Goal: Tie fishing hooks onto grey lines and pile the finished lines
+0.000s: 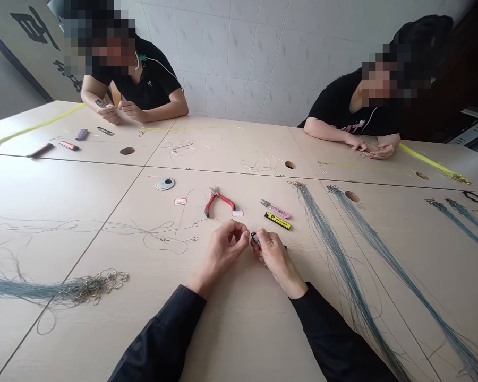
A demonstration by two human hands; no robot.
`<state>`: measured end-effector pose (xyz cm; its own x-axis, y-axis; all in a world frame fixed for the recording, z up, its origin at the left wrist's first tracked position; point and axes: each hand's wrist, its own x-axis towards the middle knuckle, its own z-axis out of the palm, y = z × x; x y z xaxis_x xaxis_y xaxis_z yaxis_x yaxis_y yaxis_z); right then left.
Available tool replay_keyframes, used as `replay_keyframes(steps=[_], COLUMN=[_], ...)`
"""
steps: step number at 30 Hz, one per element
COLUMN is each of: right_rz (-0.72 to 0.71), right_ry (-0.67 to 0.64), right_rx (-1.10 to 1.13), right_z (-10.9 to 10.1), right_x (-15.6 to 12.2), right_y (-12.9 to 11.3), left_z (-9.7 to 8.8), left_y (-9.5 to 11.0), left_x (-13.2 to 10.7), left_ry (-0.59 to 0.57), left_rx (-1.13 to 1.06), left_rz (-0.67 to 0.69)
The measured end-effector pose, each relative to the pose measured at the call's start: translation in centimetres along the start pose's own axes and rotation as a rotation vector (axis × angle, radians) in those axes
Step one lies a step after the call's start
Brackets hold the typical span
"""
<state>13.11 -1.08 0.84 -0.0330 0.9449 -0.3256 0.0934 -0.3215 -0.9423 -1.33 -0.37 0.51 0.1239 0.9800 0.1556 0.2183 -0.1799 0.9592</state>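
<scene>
My right hand is wrapped round a small dark lighter, its metal-topped end pointing toward my other hand. Close beside it, the fingertips of my left hand are pinched together; whatever is between them is too thin or hidden to make out. Just beyond my hands lie red-handled pliers with spread handles, pink thread snips and a yellow-and-black box. Left of my left hand, thin loose lines are tangled on the table. A bundle of blue-grey lines with metal hooks lies at the near left.
Long bundles of blue-grey line stretch down the right of the table. A round grey disc lies beyond the pliers. Across the table two people in black shirts handle small things, with yellow line bundles near them. Round holes pierce the tabletop.
</scene>
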Motion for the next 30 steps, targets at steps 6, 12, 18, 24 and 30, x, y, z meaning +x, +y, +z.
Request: replay_keyframes(steps=[6,12,18,24,30], right_rz=[-0.029,-0.355,-0.3,-0.252,-0.385], right_ry=[0.026,0.057,0.022,0.044,0.314], right_rx=[0.039,-0.11,-0.087,0.079,0.401], right_z=[0.0,-0.1,-0.3,-0.1,-4.1], right_x=[-0.3,-0.6,-0.6,-0.2,-1.3], right_y=[-0.4,-0.7,-0.5,-0.3,-4.7], left_z=[-0.1,-0.4,-0.6,-0.5,-0.6], left_y=[-0.1,-0.4,0.1,-0.6,-1.3], left_x=[0.0,0.0,0.0,0.1,0.5], left_ry=[0.014,0.076,0.072,-0.03,-0.003], left_rx=[-0.022,-0.013,0.003,0.103,0.282], left_rz=[0.0,0.036,0.036,0.194,0.25])
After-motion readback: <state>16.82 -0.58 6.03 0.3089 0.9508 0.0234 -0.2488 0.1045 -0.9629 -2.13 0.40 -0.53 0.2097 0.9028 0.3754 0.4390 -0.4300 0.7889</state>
